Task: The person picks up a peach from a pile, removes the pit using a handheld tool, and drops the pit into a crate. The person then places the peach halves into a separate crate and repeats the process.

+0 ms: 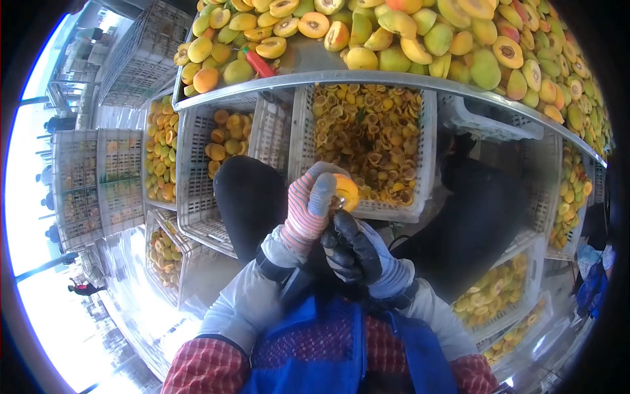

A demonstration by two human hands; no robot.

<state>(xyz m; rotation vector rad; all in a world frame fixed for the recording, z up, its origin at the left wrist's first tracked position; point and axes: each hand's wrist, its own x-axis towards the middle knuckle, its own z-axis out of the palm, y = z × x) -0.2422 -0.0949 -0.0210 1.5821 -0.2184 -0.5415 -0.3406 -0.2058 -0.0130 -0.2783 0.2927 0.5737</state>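
My left hand, in a pink-and-grey striped glove, is closed around a yellow peach half, held up between my knees. Close against it, my right hand, in a grey-blue glove with a dark coated palm, has its fingers wrapped round a small metal tool. Only the shiny tip shows, touching the peach; the handle is hidden in the fist. Below the hands stands a white crate full of scooped-out peach scraps.
A metal table's rim crosses in front, heaped with halved peaches. On it lies a red-handled tool. Crates of peaches stand at left and right. Stacked grey crates rise farther left.
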